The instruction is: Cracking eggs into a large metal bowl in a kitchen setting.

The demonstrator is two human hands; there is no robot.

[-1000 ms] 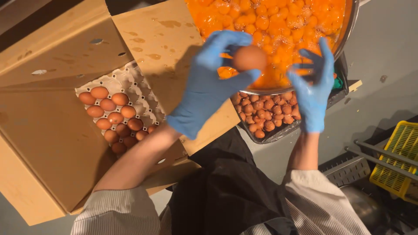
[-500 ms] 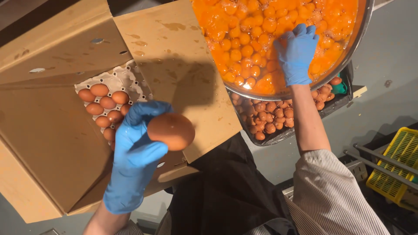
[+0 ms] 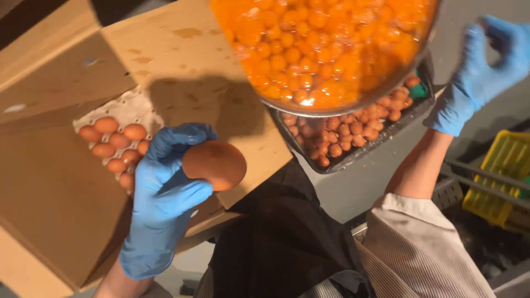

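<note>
My left hand (image 3: 163,204), in a blue glove, is shut on a whole brown egg (image 3: 215,164) and holds it over the edge of a cardboard box (image 3: 55,193). My right hand (image 3: 480,72), also in a blue glove, is at the far upper right with its fingers apart and nothing seen in it. It is off to the right of a big metal bowl (image 3: 331,110) full of orange egg yolks (image 3: 326,44). A paper egg tray (image 3: 118,140) of brown eggs lies in the box, just left of my left hand.
A black tray (image 3: 331,168) packed with brown eggs lies under the bowl. A yellow plastic crate (image 3: 502,171) stands at the right behind metal bars. My dark apron (image 3: 287,243) and striped sleeve fill the lower middle.
My left hand brought an egg from the bowl down and left and holds it by the box. My right hand left the bowl and swung out to the right.
</note>
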